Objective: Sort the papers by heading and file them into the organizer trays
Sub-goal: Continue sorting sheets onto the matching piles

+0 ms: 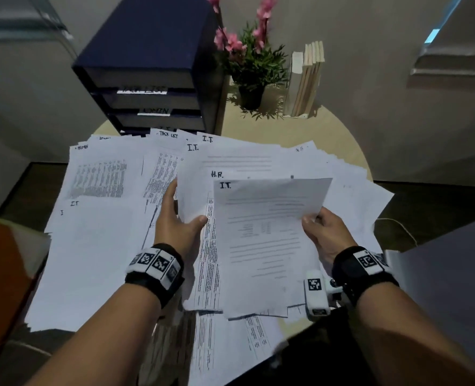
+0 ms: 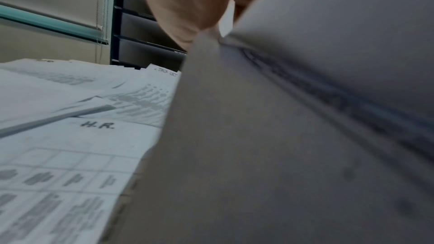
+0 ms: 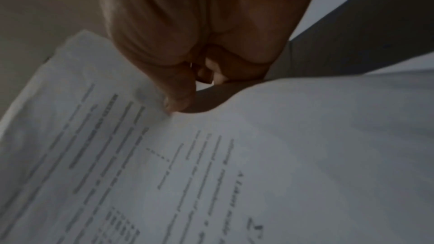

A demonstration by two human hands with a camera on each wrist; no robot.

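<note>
Two hands are lifted above the table, each one with paper between thumb and fingers. The right hand (image 1: pixel 324 232) pinches the right edge of a sheet headed "I.T." (image 1: pixel 267 240): the thumb lies on the printed face and the other fingers are curled behind it, as the right wrist view also shows. This sheet is held up, tilted toward the person, in front of the spread papers. The left hand (image 1: pixel 179 221) grips the left edge of a lifted sheet (image 1: pixel 196 196), thumb on top near the lower corner, the other fingers underneath, where they are mostly hidden. I cannot tell if it holds one sheet or several. Both forearms reach forward from the lower edge, and each wrist carries one black band with square markers.

Under the hands many loose papers (image 1: pixel 97 246) cover most of the round table (image 1: pixel 339 140), overlapping, some hanging over its near edge. On them I can read these handwritten headings: four "I.T." besides the held one, one "H.R.", one "TASK LIST", one "ADMIN"; other headings are too small or covered.

Behind the papers stands one dark blue organizer (image 1: pixel 150 71). Three trays show, the lowest partly covered by papers. Beside it, to the right, stand one potted plant (image 1: pixel 251 71) with pink flowers and one row of books (image 1: pixel 307 79), upright
</note>
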